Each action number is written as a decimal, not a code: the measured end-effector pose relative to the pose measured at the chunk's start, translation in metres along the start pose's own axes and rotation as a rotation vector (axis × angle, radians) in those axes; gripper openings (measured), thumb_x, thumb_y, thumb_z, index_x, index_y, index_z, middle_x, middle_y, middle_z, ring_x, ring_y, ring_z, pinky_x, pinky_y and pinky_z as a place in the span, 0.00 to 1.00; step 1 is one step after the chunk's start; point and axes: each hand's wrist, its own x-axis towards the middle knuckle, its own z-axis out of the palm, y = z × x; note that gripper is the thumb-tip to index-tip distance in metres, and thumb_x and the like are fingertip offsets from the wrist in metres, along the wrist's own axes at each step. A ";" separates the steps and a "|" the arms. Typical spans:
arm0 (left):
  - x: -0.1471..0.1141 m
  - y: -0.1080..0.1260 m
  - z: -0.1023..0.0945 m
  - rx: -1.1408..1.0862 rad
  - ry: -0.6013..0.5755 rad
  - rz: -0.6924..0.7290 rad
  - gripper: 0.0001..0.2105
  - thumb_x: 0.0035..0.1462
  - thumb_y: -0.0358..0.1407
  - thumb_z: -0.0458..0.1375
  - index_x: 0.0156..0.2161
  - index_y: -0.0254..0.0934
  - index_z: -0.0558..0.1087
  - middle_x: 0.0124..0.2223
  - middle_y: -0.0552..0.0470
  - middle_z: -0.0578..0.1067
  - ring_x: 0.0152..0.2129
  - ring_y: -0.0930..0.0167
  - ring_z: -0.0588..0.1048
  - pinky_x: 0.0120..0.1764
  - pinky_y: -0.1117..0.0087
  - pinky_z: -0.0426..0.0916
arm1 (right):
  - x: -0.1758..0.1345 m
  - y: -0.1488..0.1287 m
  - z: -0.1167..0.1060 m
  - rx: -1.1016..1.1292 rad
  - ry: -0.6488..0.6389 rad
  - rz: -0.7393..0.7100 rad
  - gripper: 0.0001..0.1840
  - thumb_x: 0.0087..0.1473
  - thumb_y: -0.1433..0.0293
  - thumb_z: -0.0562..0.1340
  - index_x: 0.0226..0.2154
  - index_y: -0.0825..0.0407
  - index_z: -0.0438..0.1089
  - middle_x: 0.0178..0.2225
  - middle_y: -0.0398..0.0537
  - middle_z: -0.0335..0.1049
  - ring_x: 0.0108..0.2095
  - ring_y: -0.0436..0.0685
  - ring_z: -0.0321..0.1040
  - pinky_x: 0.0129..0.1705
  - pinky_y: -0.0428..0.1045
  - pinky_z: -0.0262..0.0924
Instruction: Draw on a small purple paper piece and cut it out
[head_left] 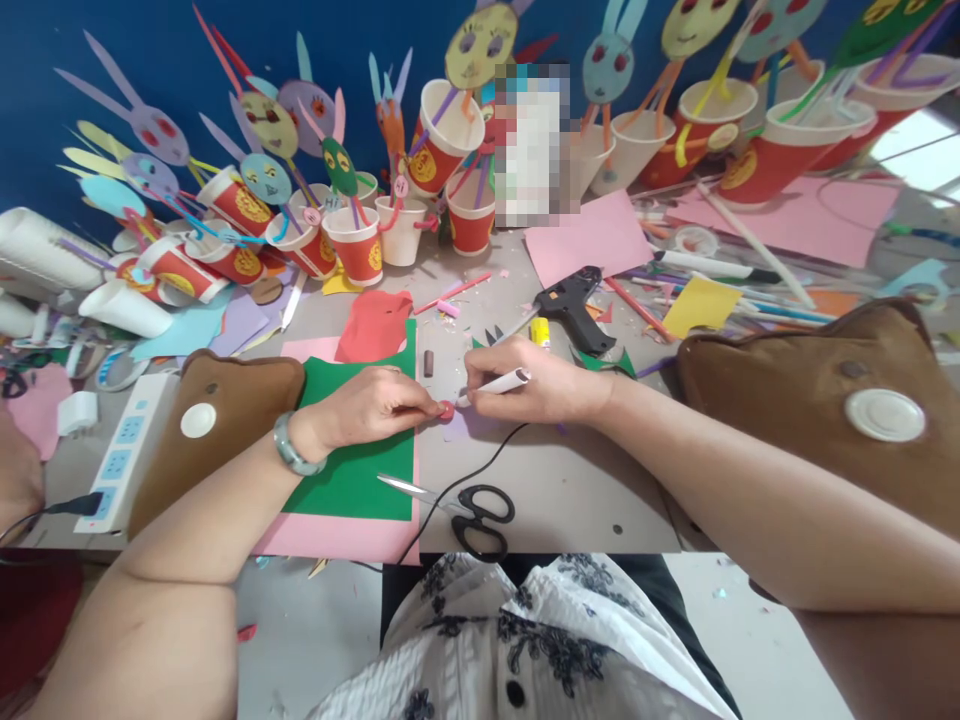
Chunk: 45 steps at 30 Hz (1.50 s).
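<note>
My right hand [510,380] grips a white marker [504,383], its tip close to a small red paper piece [447,411]. The fingertips of my left hand [382,402] pinch that red piece against the table. Beneath my left hand lies a green paper sheet [360,470] on top of a pink sheet [337,538]. A small dark cap-like piece [428,363] rests just beyond my fingertips. Nearer to me are black-handled scissors [480,515], blades pointing left, with a black cord [450,490] running across them.
Behind my right hand sits a black glue gun [577,308] beside a yellow glue-stick-like cylinder [539,332]. Brown cushions [787,400] flank the work area, with a power strip [127,450] at left. Red paper cups [354,245] with paper animal figures line the back. Another person's hand [19,475] shows far left.
</note>
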 end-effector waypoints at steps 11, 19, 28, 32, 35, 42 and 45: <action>0.000 0.001 0.000 0.002 -0.011 -0.012 0.12 0.65 0.41 0.56 0.39 0.38 0.81 0.32 0.50 0.81 0.28 0.74 0.77 0.37 0.72 0.68 | 0.001 0.000 -0.003 0.009 -0.054 -0.011 0.03 0.47 0.73 0.59 0.24 0.53 0.66 0.21 0.39 0.67 0.23 0.46 0.57 0.27 0.43 0.50; -0.001 -0.003 0.001 -0.008 -0.014 -0.005 0.11 0.65 0.39 0.57 0.40 0.38 0.81 0.33 0.50 0.82 0.29 0.73 0.77 0.36 0.73 0.67 | -0.002 -0.002 -0.006 0.006 -0.106 -0.035 0.04 0.48 0.74 0.60 0.23 0.53 0.65 0.19 0.38 0.65 0.21 0.46 0.56 0.25 0.43 0.49; -0.002 -0.007 0.002 -0.023 -0.034 -0.009 0.10 0.64 0.39 0.58 0.40 0.38 0.80 0.35 0.49 0.82 0.31 0.73 0.77 0.35 0.74 0.65 | -0.008 -0.021 0.008 -0.217 -0.145 -0.264 0.11 0.60 0.72 0.56 0.27 0.51 0.66 0.22 0.43 0.66 0.23 0.49 0.59 0.29 0.46 0.51; -0.003 -0.010 0.005 -0.026 -0.046 -0.023 0.11 0.64 0.40 0.57 0.42 0.39 0.80 0.35 0.49 0.82 0.31 0.73 0.77 0.35 0.74 0.65 | -0.009 -0.022 0.011 -0.275 -0.179 -0.266 0.10 0.62 0.72 0.55 0.29 0.51 0.67 0.25 0.45 0.67 0.25 0.50 0.61 0.29 0.46 0.52; -0.004 -0.011 0.006 -0.031 -0.042 -0.027 0.12 0.65 0.42 0.57 0.41 0.39 0.80 0.35 0.49 0.81 0.30 0.73 0.77 0.34 0.73 0.64 | -0.009 -0.023 0.010 -0.300 -0.205 -0.253 0.11 0.62 0.72 0.56 0.27 0.51 0.65 0.24 0.44 0.66 0.24 0.50 0.60 0.28 0.46 0.50; -0.003 -0.010 0.005 -0.075 -0.030 -0.017 0.10 0.64 0.40 0.58 0.40 0.40 0.80 0.34 0.50 0.81 0.31 0.73 0.78 0.36 0.73 0.65 | -0.008 -0.024 0.009 -0.285 -0.231 -0.242 0.12 0.63 0.71 0.56 0.27 0.51 0.65 0.24 0.43 0.65 0.24 0.49 0.58 0.29 0.47 0.49; -0.003 -0.010 0.006 -0.076 -0.030 -0.025 0.09 0.64 0.39 0.58 0.40 0.40 0.80 0.34 0.50 0.81 0.31 0.73 0.77 0.37 0.73 0.65 | -0.008 -0.025 0.009 -0.286 -0.253 -0.231 0.12 0.63 0.71 0.55 0.27 0.51 0.64 0.24 0.44 0.66 0.24 0.50 0.59 0.29 0.47 0.48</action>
